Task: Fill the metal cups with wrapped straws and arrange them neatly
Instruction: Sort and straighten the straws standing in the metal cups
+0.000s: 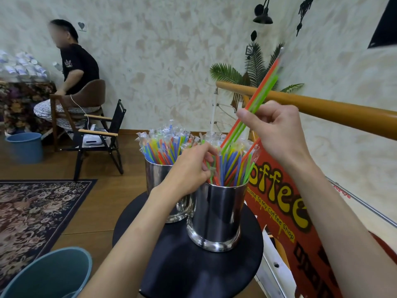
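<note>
Right hand [277, 130] pinches a small bunch of wrapped straws [261, 94], orange and green, held aslant above the near metal cup [217, 214], their lower ends at the tops of the straws already standing there. Left hand [191, 166] has its fingers curled into the straws at the near cup's left rim; whether it grips some or merely parts them cannot be told, the fingertips being hidden. Far metal cup [159, 179] stands just behind and to the left, touching or nearly so, and is packed full. Both cups sit on a round black table [193, 265].

Judgement: the step in hand is topping up the near cup. Next move calls for the left hand to hold a gap open while the right lowers the bunch upright into it, then to level the tops
</note>
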A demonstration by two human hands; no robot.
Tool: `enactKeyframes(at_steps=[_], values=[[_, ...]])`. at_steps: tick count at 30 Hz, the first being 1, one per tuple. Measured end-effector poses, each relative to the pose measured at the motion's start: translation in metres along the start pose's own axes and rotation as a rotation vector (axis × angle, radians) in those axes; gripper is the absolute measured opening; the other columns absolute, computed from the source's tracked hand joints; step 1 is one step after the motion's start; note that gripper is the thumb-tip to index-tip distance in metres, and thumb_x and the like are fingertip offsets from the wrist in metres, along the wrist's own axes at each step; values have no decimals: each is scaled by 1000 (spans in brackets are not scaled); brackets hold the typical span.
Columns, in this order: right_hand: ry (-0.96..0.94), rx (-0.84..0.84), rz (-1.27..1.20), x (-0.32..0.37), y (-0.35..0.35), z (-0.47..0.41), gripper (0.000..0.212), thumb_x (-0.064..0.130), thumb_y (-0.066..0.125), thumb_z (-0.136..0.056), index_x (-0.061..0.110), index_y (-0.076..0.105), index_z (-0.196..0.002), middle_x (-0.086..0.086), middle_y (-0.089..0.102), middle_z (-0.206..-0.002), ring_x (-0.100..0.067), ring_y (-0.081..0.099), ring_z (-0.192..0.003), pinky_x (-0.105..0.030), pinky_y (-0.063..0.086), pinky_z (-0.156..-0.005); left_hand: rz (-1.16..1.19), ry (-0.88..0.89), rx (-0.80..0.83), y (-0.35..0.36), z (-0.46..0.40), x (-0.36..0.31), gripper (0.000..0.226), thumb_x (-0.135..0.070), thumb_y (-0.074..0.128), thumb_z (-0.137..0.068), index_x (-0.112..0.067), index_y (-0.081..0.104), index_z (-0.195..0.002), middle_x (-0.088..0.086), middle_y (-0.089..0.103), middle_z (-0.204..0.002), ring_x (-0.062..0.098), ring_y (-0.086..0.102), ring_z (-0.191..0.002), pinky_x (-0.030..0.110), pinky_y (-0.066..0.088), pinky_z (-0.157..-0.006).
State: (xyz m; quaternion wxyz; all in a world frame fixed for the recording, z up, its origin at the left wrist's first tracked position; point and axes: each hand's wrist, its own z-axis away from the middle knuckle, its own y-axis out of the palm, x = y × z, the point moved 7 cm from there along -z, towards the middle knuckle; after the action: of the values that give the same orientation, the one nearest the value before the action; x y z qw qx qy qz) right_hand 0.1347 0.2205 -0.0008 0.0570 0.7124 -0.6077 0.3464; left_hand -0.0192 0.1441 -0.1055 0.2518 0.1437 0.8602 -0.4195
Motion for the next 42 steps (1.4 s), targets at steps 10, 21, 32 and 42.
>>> enactKeyframes(at_steps=[10, 21, 32, 42], values=[[117, 185, 212, -21, 32, 11, 31, 36, 77, -87, 14, 71, -67, 0, 68, -57, -10, 65, -49, -26, 52, -50, -6, -13, -71, -4, -2, 0, 27, -4, 52, -96, -21, 61, -115, -13, 64, -91, 7, 62, -79, 41, 55, -84], [57, 425, 537, -34, 79, 29, 32, 40, 87, -75, 18, 64, -70, 7, 49, -58, -15, 53, -67, -28, 35, -59, 227, -24, -318, -25, -4, -18, 35, -56, 63, -90, -31, 67, -113, -13, 73, -93, 7, 71, -79, 48, 58, -78], [240, 302, -150, -50, 40, 32, 67, 1, 83, -79, 10, 58, -140, -1, 68, -121, -9, 73, -100, -34, 63, -65, -41, -110, -200, -16, -2, -3, 22, -45, 73, -88, -24, 69, -82, -13, 66, -75, 13, 61, -79, 41, 54, -75], [338, 29, 43, -95, -14, 41, 16, 10, 66, -94, 25, 67, -97, 5, 70, -91, -8, 70, -75, -20, 55, -51, -369, -154, -120, -2, 5, 1, 53, -73, 66, -79, -27, 53, -57, -10, 57, -60, 15, 60, -69, 32, 43, -61]])
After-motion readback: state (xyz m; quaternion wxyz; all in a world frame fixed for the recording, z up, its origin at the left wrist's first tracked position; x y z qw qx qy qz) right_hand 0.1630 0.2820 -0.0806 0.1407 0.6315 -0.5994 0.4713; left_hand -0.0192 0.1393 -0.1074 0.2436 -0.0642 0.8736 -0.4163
